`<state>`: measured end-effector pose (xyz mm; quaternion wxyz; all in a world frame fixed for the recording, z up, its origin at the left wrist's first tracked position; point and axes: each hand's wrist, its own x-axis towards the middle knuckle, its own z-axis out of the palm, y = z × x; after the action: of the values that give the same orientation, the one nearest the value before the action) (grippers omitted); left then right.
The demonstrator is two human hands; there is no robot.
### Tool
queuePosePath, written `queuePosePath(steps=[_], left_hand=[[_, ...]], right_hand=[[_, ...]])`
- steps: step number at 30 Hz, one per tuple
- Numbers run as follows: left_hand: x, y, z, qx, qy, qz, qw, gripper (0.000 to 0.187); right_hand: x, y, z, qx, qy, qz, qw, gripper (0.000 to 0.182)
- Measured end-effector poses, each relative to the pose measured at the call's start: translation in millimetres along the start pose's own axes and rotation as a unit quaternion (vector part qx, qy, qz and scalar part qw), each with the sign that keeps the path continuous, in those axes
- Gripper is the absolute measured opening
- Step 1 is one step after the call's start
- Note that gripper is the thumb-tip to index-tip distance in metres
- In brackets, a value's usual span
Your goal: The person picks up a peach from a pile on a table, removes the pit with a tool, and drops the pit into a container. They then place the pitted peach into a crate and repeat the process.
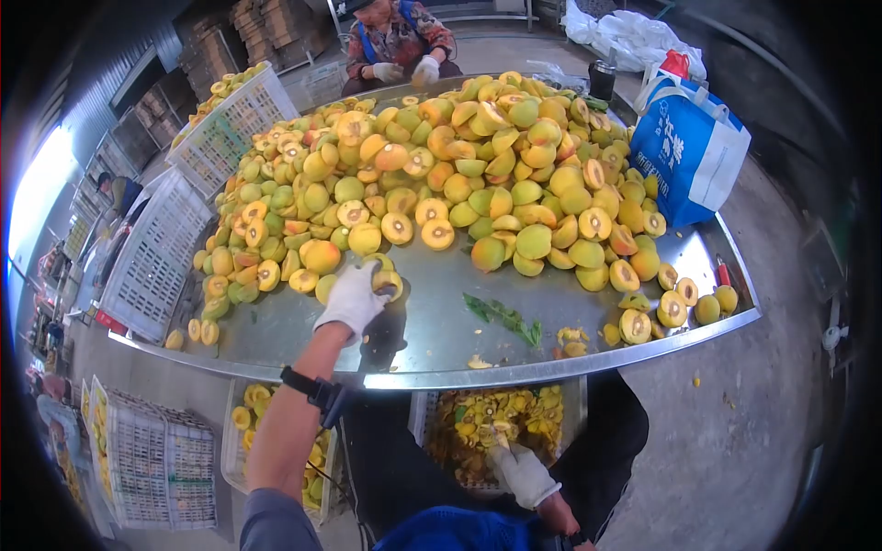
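A large heap of halved yellow-green peaches (441, 174) covers the back of the metal table (432, 321). My left hand (354, 298), in a white glove, is at the heap's front edge with its fingers round a peach half (388, 286). Below the table edge, my right hand (524, 475), also gloved, is over a crate (574, 413) of peach scraps (501, 413). Its fingertips are together near a pale piece, and whether they grip it is too small to tell. Green leaves (503, 317) lie on the table between the heap and its front edge.
A blue-and-white bag (687, 151) and a dark cup (602, 81) stand at the table's right. White crates (158, 253) flank its left side. Another crate of peaches (317, 459) sits below, left of my legs. Across the table is a gloved co-worker (400, 41).
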<state>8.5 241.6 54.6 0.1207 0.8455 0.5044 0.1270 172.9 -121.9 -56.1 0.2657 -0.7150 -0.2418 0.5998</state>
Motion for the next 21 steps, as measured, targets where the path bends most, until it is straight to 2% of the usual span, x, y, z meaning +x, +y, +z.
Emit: queuePosePath(steps=[1,3,4,7,8,9,10,11,13,16,17,18,19,20,21], left_hand=[[6.4,0.6,5.0,-0.028,-0.038,0.011,0.999,0.059],[5.8,1.4,13.0,-0.069,-0.043,0.012,0.997,0.061],[2.7,1.3,15.0,-0.09,-0.047,0.011,0.995,0.062],[-25.9,2.6,14.7,-0.27,0.06,0.052,0.96,0.058],[-42.0,12.2,11.0,-0.375,0.048,0.036,0.925,0.054],[-63.2,31.7,-12.4,-0.475,0.041,0.016,0.879,0.051],[-87.0,50.7,-34.6,-0.518,0.003,-0.042,0.855,0.049],[-105.6,55.1,-40.3,-0.532,-0.019,-0.058,0.845,0.043],[-150.0,67.2,-30.3,-0.612,-0.026,-0.082,0.786,0.044],[-195.3,75.2,16.2,-0.688,-0.031,-0.12,0.715,0.045],[-204.4,73.0,35.5,-0.71,-0.024,-0.124,0.693,0.047],[-213.9,67.2,53.2,-0.724,-0.053,-0.161,0.668,0.039],[-221.9,70.2,61.2,-0.762,-0.05,-0.176,0.622,0.045],[-229.0,66.3,76.6,-0.765,-0.047,-0.151,0.625,0.046],[-233.1,64.4,88.7,-0.767,-0.046,-0.126,0.627,0.047]], right_hand=[[-2.0,-1.9,-1.1,-0.024,0.027,-0.019,0.999,0.046],[-4.4,-5.6,0.2,-0.073,0.08,-0.06,0.992,0.047],[-18.7,-25.8,-2.2,0.011,0.033,-0.04,0.999,0.04],[-21.2,-18.4,-9.1,0.193,-0.103,-0.096,0.971,0.043],[-17.1,-20.3,-9.1,0.179,-0.076,-0.1,0.976,0.043],[-8.7,-20.3,-4.2,0.161,-0.051,-0.105,0.98,0.043],[20.7,2.9,6.7,-0.172,0.142,-0.144,0.964,0.043],[39.2,24.9,11.6,-0.127,0.167,-0.134,0.969,0.043],[1.9,-15.1,2.5,0.057,0.049,-0.033,0.997,0.038],[-7.6,-19.8,12.7,0.216,0.029,-0.047,0.975,0.032],[-14.2,-22.2,12.6,0.215,0.023,-0.071,0.974,0.03],[-24.4,-26.0,10.7,0.212,0.016,-0.093,0.973,0.029],[-35.3,-31.1,7.6,0.209,0.01,-0.116,0.971,0.027],[-45.3,-38.6,3.1,0.216,-0.007,-0.086,0.973,0.028],[-58.0,-48.5,1.0,0.203,-0.001,-0.107,0.973,0.028]])
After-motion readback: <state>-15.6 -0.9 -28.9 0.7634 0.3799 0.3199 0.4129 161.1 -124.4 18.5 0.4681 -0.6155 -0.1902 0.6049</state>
